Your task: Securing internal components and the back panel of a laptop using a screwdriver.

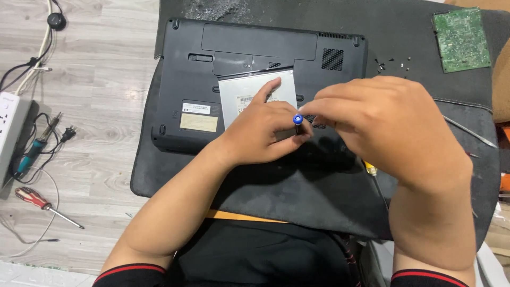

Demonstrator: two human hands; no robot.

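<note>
Forearms: two, bare, black sleeves with red cuff bands at the bottom edge, nearest the camera.
Mat: one dark grey work mat [297,196] on a pale wood floor; the laptop sits on it.
Laptop: one, black [191,69], flipped base-up, vents and two labels showing on the underside.
Right hand: [396,125] over the laptop's right half, thumb and forefinger closed together at the blue cap of the screwdriver.
Left hand: [265,133] fingers wrapped round the screwdriver shaft just below the cap, index finger stretched out flat on the drive.
Optical drive: one, silver [241,98], lying on the laptop base, tilted, partly under the left hand.
Circuit board: one, green [461,38], top right corner of the mat, well apart from the hands.
Power strip: one, white [9,127], left edge, cables running off it.
Soldering iron: one, teal grip [33,150], on the floor beside the strip.
Screwdrivers: two. Blue-capped screwdriver [297,120] held upright between both hands; red-handled screwdriver [33,198] loose on the floor, left.
Tweezers: one metal pair [467,131], right of the mat.
Screws: several small ones [392,64] loose on the mat near the board; count unclear.
</note>
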